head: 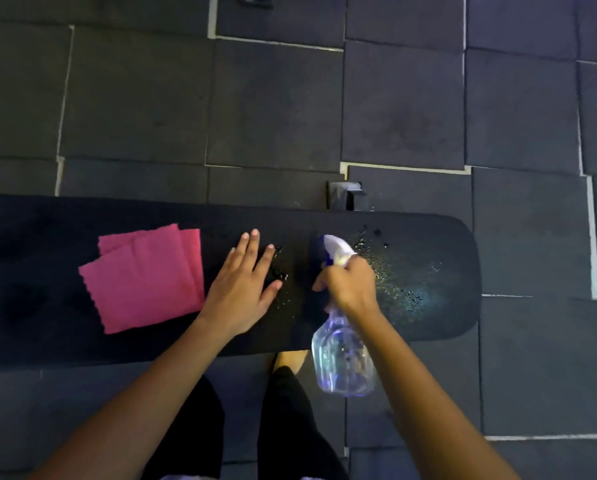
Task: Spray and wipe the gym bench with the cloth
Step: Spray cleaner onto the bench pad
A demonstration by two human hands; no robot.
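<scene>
Wraps the right grip (350, 285) round the neck of the spray bottle (342, 362), nozzle toward the droplets (394, 271) at the right end of the surface (47, 237). Rests the left grip (241, 289) flat at mid-frame, fingers spread. Just left of it, flat on the surface: folded pink cloth (144, 278). Probably next: reach left with the nearer left grip, then wipe rightward along the surface's left-to-right length.
</scene>
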